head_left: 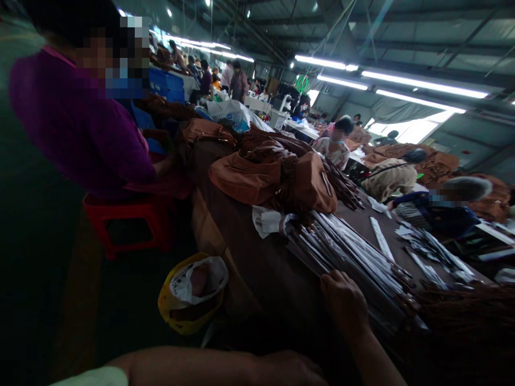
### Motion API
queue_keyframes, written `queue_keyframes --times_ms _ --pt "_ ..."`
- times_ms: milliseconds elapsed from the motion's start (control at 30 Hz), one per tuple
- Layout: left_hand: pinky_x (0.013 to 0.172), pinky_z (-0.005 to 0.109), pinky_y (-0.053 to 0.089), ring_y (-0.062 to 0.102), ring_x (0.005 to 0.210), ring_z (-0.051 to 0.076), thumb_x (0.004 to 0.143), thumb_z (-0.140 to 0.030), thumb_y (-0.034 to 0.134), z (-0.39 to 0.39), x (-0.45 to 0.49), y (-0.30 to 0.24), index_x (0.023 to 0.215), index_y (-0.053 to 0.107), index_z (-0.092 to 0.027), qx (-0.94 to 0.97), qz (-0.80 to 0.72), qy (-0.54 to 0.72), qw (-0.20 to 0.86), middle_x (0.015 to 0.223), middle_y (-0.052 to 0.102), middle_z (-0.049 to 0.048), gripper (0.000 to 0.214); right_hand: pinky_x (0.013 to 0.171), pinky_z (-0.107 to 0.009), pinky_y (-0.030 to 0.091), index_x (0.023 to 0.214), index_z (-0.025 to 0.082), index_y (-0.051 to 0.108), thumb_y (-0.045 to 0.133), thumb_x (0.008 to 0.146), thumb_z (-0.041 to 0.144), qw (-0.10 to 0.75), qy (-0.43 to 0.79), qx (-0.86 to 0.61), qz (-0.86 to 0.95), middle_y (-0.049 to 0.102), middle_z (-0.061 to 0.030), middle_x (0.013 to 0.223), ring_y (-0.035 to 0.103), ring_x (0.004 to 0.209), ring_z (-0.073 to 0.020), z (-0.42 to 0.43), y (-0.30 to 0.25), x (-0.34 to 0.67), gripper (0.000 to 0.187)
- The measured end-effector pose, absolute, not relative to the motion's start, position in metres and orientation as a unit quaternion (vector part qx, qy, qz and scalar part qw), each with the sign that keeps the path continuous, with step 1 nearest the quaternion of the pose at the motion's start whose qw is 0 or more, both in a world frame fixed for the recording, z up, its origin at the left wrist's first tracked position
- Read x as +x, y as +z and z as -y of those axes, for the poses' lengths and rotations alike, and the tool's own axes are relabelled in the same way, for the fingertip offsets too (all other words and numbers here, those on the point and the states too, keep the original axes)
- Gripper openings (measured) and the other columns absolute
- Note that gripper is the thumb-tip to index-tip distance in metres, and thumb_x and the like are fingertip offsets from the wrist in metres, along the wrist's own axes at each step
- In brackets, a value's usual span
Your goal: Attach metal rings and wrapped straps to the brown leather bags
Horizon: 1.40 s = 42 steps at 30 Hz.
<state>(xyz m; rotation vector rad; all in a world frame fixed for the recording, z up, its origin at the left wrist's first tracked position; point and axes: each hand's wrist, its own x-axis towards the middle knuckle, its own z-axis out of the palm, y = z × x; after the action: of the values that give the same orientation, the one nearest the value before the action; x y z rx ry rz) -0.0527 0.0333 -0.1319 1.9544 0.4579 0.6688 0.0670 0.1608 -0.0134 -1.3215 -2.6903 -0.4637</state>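
Long bundle of brown straps in whitish wrapping [350,257]: lying slantwise on the table, from the bag heap down toward the lower right. This is what I'd worry about most. The straps run side by side and overlap, so tugging one could easily drag its neighbours along and fan out the lot.
Bare right hand [344,300]: fingers bent against the near edge of the bundle, touching it. I can't tell from my end whether they're actually clamped on a strap or just resting. If it's a loose pinch, I'd expect slick wrapping to slip.
Bare left hand [295,368]: low at the bottom of the view, well short of the straps. Honestly it's too dark down there for me to say if the fingers are together or apart.
Shiny metal-looking fittings [404,279]: clustered at the lower-right ends. My bet for the snag point, since one could hook another.
Tangled heap of thin dark brown strands [466,321]: right beside those ends, so a sideways pull might knit the two together.
Heap of soft rust-brown fabric bags [247,177]: sits against the far end. A hard yank could shift it, imo.
Dark brown tabletop [253,252]: near edge isn't far from the straps, so a careless sweep might send some over.
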Motion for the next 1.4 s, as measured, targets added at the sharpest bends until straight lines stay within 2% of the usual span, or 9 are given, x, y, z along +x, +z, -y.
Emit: queue_keyframes --times_ms 200,333,433,633,767,867,1100,1233,1400 --pt "0.092 0.029 0.046 0.058 0.112 0.024 0.090 -0.028 0.049 -0.034 -0.054 -0.129 0.125 0.057 -0.019 0.807 -0.211 0.252 0.491 0.123 0.059 0.0070 0.037 0.076 -0.037 0.037 0.084 0.023 0.065 0.051 0.090 0.026 0.054 -0.174 -0.426 0.886 0.064 -0.0059 0.085 0.056 0.084 -0.0238 -0.156 -0.009 0.069 0.016" --pt "0.092 0.028 0.045 0.059 0.110 0.023 0.090 -0.027 0.048 -0.035 -0.053 -0.129 0.125 0.057 -0.019 0.805 -0.218 0.256 0.488 0.121 0.060 0.0061 0.038 0.079 -0.038 0.039 0.078 0.022 0.065 0.050 0.086 0.012 0.038 -0.187 -0.415 0.890 0.064 -0.0067 0.084 0.055 0.086 -0.0245 -0.151 -0.005 0.065 0.020" --pt "0.093 0.029 0.045 0.058 0.111 0.023 0.090 -0.028 0.047 -0.035 -0.058 -0.125 0.126 0.057 -0.018 0.807 -0.212 0.266 0.483 0.122 0.060 0.0065 0.039 0.082 -0.038 0.040 0.082 0.023 0.065 0.051 0.085 0.012 0.064 -0.172 -0.421 0.888 0.066 -0.0064 0.093 0.054 0.092 -0.0245 -0.148 0.001 0.069 0.018" --pt "0.087 0.030 0.047 0.061 0.103 0.023 0.086 -0.042 0.056 -0.026 -0.086 -0.082 0.118 0.063 -0.019 0.767 -0.246 0.304 0.508 0.113 0.064 0.0072 0.040 0.076 -0.034 0.046 0.082 0.022 0.067 0.043 0.091 0.038 0.172 0.037 -0.478 0.860 0.067 -0.0059 0.093 0.060 0.085 -0.0221 -0.154 0.016 0.098 0.030" --pt "0.061 0.023 0.048 0.061 0.070 0.014 0.081 -0.047 0.060 -0.036 -0.100 -0.049 0.108 0.063 -0.017 0.609 -0.353 0.372 0.605 0.089 0.067 0.0045 0.041 0.059 -0.028 0.047 0.084 0.022 0.064 0.041 0.090 0.049 0.192 0.170 -0.542 0.800 0.066 -0.0004 0.068 0.062 0.065 -0.0190 -0.148 0.024 0.117 0.036" --pt "0.046 0.019 0.042 0.053 0.049 0.008 0.079 -0.045 0.062 -0.062 -0.104 -0.032 0.108 0.057 -0.012 0.472 -0.393 0.469 0.635 0.074 0.061 0.0008 0.044 0.059 -0.028 0.048 0.084 0.021 0.065 0.046 0.085 0.052 0.230 0.190 -0.557 0.775 0.068 -0.0009 0.068 0.064 0.064 -0.0197 -0.139 0.024 0.126 0.036" --pt "0.043 0.020 0.043 0.055 0.045 0.008 0.068 -0.052 0.072 -0.105 -0.101 -0.016 0.097 0.054 -0.012 0.400 -0.371 0.576 0.609 0.077 0.060 0.0009 0.053 0.048 -0.028 0.047 0.086 0.021 0.067 0.048 0.082 0.056 0.262 0.192 -0.573 0.753 0.067 -0.0019 0.065 0.056 0.047 -0.0171 -0.121 0.016 0.137 0.041" --pt "0.043 0.022 0.044 0.054 0.043 0.009 0.064 -0.055 0.074 -0.107 -0.096 -0.020 0.092 0.054 -0.012 0.357 -0.348 0.593 0.632 0.066 0.060 -0.0009 0.055 0.060 -0.029 0.051 0.084 0.021 0.068 0.051 0.079 0.062 0.275 0.201 -0.568 0.750 0.072 -0.0050 0.076 0.065 0.064 -0.0213 -0.113 0.018 0.142 0.044" --pt "0.055 0.024 0.047 0.057 0.053 0.011 0.059 -0.051 0.079 -0.101 -0.091 -0.016 0.083 0.060 -0.011 0.408 -0.290 0.580 0.642 0.064 0.060 -0.0002 0.050 0.063 -0.031 0.050 0.088 0.017 0.070 0.034 0.086 0.068 0.171 0.414 -0.524 0.724 0.071 -0.0059 0.075 0.065 0.070 -0.0220 -0.104 0.034 0.132 0.062"
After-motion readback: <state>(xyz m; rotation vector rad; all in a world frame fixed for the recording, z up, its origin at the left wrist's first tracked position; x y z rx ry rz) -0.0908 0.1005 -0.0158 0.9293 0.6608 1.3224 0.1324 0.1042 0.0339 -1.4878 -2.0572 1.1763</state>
